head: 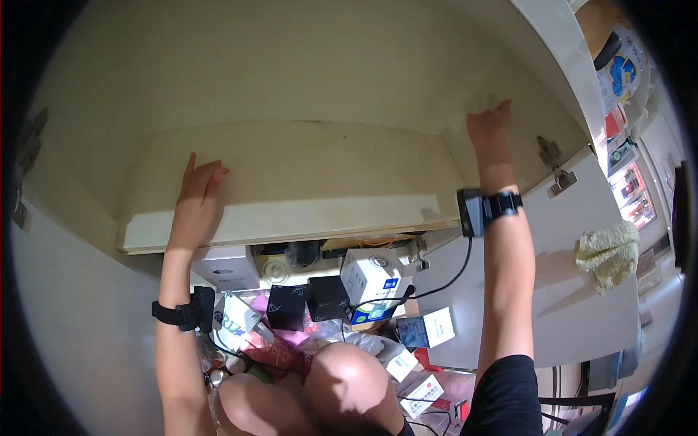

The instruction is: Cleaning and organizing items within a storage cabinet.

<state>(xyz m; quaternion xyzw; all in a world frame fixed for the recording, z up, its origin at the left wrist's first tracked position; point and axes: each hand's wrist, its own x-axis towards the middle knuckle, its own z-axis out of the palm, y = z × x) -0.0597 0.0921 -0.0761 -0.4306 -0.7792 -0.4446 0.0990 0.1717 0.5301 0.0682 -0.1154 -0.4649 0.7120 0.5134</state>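
Note:
I see into a cream cabinet, with its shelf point(305, 163) bare around my hands. My left hand point(199, 188) is over the shelf's left part, one finger stretched out and the others bent. Nothing shows in it. Farther in, beside the cabinet's right inner wall point(529, 109), my right hand point(491, 128) has its fingers curled in. Its palm is hidden, so I cannot tell whether it holds something or touches the wall.
Black boxes point(286, 307), a white-and-blue carton point(371, 283) and other packages crowd the space below, around my knees point(349, 376). Cabinet doors stand open on both sides. A pale towel point(608, 253) hangs over the right door point(561, 305). A cable point(463, 267) trails from my right wrist device.

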